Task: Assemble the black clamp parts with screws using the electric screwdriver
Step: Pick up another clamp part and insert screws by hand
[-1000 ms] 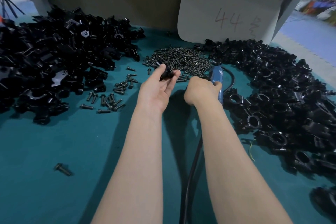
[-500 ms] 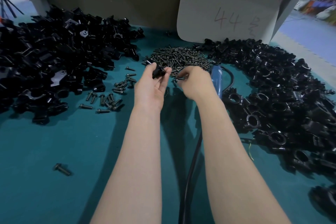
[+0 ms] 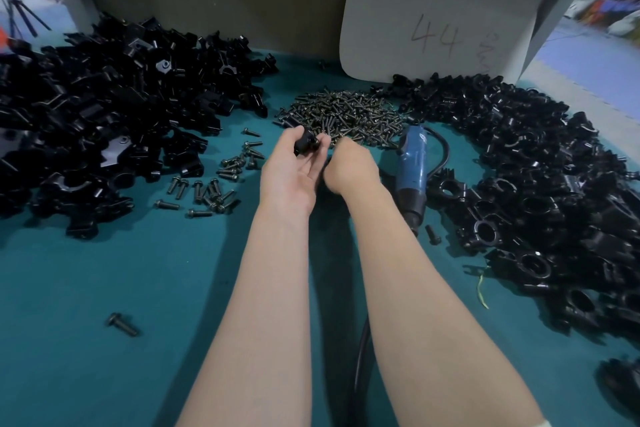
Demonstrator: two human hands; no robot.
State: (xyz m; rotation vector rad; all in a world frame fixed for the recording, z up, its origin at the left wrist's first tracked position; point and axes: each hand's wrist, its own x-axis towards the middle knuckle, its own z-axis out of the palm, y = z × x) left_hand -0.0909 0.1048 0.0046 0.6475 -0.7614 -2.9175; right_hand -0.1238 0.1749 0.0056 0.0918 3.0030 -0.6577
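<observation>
Teal mat (image 3: 104, 374) bears screws (image 3: 346, 114), card (image 3: 433, 21) marked 44.

Dim, cool, mostly even; brighter from behind and right of the electric screwdriver (image 3: 412, 166). Soft long shadows on the teal mat (image 3: 121, 270) left of it. Faint glints on black clamp parts (image 3: 519, 184) right of it. Blurred, bowed corners far beyond it.

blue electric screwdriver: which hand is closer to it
Right. The right hand sits just beside the blue electric screwdriver, on its left, not touching it. The left hand is farther left, beyond the right hand, holding a black clamp part.
</observation>
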